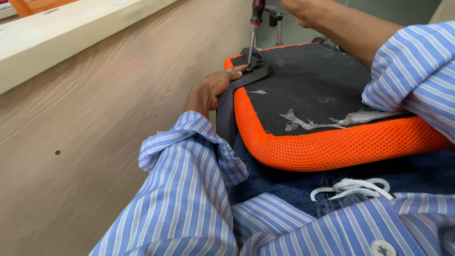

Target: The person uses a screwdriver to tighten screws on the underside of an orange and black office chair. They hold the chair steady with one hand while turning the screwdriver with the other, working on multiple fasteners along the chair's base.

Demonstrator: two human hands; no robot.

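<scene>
Orange mesh seat (332,149) upside down, 1 screwdriver (255,28), left hand (211,90) grip clenched on 1 grey bracket (251,71), right hand (301,9) grip unclear.

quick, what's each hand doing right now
Left hand: closed on the dark bracket at the seat's corner.
Right hand: partly out of frame, beside the screwdriver; grip cannot be told.

wall: pale wood-grain panel (95,123), left, with a small dark screw
ledge: cream board (71,33) above the panel
far wall: grey-green (379,12)
light: soft, even
</scene>
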